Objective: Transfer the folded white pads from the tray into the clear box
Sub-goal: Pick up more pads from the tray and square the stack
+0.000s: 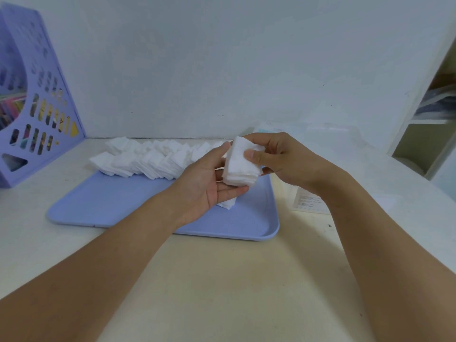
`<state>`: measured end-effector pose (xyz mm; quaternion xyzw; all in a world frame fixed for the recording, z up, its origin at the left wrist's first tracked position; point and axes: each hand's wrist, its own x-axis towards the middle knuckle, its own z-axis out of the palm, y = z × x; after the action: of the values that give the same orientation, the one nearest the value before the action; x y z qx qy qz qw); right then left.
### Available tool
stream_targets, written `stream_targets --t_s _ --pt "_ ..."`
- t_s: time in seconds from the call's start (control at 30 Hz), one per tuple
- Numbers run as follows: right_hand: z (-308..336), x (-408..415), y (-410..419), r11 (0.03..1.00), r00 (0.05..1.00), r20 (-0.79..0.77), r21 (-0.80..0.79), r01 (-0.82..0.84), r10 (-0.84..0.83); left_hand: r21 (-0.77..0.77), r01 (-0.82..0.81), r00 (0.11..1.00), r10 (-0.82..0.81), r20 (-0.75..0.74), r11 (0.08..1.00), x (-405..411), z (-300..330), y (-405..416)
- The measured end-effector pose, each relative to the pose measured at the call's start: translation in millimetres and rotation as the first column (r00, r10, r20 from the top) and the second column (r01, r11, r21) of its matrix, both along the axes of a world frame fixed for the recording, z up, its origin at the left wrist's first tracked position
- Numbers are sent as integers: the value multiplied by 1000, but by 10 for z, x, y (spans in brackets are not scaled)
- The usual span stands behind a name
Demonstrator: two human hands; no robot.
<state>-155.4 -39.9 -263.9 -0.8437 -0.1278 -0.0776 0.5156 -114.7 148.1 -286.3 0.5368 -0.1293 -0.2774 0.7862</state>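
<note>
A stack of folded white pads (240, 166) is held above the right part of the blue tray (118, 201). My right hand (283, 159) grips the stack, thumb on its front face and fingers behind it. My left hand (207, 181) is flat and touches the stack's left side and bottom with straight fingers. Several more white pads (148, 156) lie in overlapping rows along the tray's far edge, and a few pads (228, 203) lie under my left hand. The clear box (330, 141) stands to the right of the tray, partly hidden by my right hand and wrist.
A purple perforated file holder (37, 107) stands at the far left against the wall. A small printed card or label (309, 201) lies by the tray's right edge, under my right wrist. A shelf unit (429, 134) stands at the far right.
</note>
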Motion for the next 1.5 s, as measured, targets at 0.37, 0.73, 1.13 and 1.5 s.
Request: stream_targets --t_s 0.37,0.73,1.13,1.5 --pt "-35 51 199 913 863 449 -207 352 -231 -146 101 975 -127 -182 984 9 20 44" --pt "101 -68 79 997 989 128 -25 75 -71 -44 9 999 -11 -53 999 -18 19 29" --pt "-109 65 626 944 884 371 -55 326 -284 -4 176 971 -173 163 984 -19 89 50" --pt "-104 74 685 810 867 -122 -437 390 -483 21 -425 893 415 174 905 454 161 312"
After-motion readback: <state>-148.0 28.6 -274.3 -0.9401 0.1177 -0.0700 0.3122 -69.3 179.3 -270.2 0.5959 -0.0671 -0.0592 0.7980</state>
